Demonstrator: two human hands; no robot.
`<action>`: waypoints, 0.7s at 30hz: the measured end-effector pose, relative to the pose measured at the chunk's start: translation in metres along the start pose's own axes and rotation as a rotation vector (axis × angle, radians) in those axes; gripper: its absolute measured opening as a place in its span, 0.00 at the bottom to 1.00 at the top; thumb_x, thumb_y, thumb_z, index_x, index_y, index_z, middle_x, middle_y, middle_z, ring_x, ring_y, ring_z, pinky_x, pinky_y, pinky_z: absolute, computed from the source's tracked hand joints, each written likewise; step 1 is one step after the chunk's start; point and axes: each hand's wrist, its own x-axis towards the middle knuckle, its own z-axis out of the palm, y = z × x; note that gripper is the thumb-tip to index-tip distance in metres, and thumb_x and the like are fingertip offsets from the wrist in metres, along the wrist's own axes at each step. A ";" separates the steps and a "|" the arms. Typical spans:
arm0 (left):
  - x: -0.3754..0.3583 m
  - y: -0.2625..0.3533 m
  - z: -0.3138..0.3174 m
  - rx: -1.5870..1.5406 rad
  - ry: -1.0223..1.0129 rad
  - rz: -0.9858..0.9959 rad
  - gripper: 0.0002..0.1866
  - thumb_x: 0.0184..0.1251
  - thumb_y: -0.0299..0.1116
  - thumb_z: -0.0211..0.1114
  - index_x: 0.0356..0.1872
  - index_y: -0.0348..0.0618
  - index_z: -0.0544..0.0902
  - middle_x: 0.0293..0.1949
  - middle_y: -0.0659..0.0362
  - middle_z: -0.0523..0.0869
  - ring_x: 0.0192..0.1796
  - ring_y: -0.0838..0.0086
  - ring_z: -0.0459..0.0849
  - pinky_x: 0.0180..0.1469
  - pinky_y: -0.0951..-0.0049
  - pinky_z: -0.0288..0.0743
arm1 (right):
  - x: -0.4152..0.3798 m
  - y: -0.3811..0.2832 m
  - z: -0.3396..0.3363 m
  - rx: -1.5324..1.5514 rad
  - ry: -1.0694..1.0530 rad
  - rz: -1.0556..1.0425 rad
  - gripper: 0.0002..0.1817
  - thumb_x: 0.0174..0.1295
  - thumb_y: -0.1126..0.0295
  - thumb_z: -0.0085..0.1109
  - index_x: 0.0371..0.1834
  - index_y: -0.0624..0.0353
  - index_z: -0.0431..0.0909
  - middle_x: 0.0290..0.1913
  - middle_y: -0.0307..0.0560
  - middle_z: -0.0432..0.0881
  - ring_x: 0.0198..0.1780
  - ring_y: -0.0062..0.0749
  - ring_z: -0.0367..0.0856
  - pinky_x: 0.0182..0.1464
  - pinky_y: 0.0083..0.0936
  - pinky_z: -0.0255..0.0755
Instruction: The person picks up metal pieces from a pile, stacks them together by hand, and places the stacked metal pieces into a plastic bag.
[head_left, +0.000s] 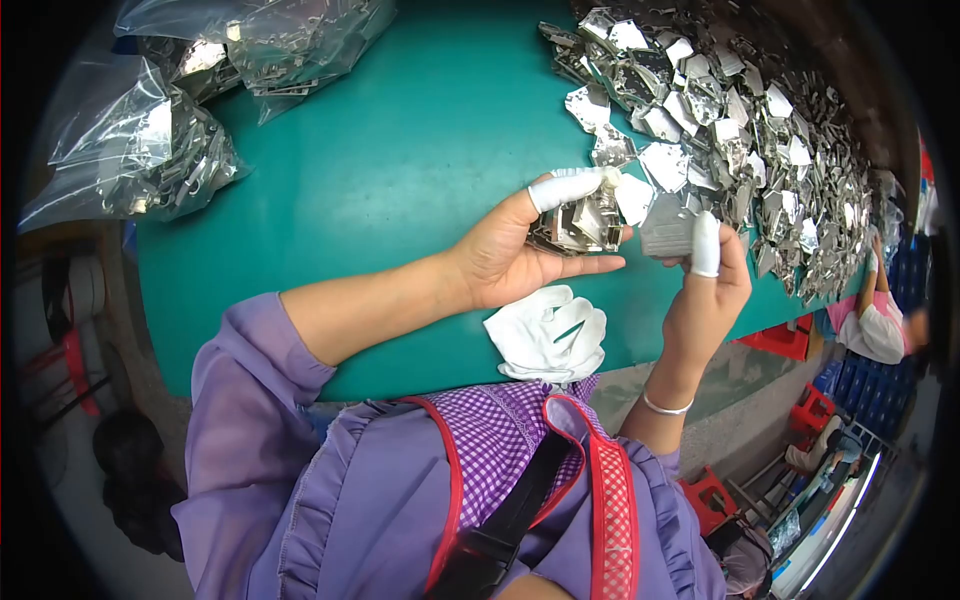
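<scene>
My left hand [510,250], with a white cover on its thumb, is closed on a stack of shiny metal plates [585,222]. Opposite it, my right hand [710,285] pinches a single flat metal plate [666,228] between a white-covered thumb and the fingers. Both hands are above the green table [400,150], just short of a large heap of similar metal plates [700,110]. A white glove [548,335] lies by the near table edge, below my left hand.
Clear plastic bags of metal parts [170,150] sit at the table's far left. Red stools [712,500] stand on the floor at the right. Another person [872,330] is at the far right edge, and a dark-haired person [130,450] appears at the lower left.
</scene>
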 end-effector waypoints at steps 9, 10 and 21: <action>0.000 0.008 -0.004 -0.109 -0.131 -0.077 0.26 0.69 0.47 0.54 0.60 0.38 0.69 0.55 0.45 0.76 0.57 0.51 0.76 0.57 0.49 0.76 | 0.051 -0.019 0.042 -0.454 -0.194 -0.252 0.12 0.54 0.75 0.64 0.40 0.67 0.76 0.32 0.50 0.80 0.32 0.31 0.80 0.34 0.25 0.72; 0.001 0.009 -0.007 -0.171 -0.178 -0.113 0.26 0.70 0.47 0.54 0.60 0.38 0.69 0.55 0.46 0.76 0.57 0.52 0.77 0.55 0.50 0.78 | 0.061 -0.002 0.041 -0.604 -0.280 -0.417 0.14 0.52 0.76 0.64 0.42 0.66 0.75 0.35 0.53 0.79 0.36 0.38 0.80 0.38 0.30 0.72; 0.003 0.006 -0.006 -0.103 -0.092 -0.040 0.25 0.70 0.48 0.54 0.58 0.39 0.71 0.51 0.49 0.78 0.55 0.55 0.78 0.52 0.56 0.79 | 0.041 0.031 0.009 0.357 -0.073 0.270 0.12 0.65 0.73 0.55 0.46 0.72 0.76 0.41 0.52 0.82 0.39 0.32 0.83 0.40 0.26 0.79</action>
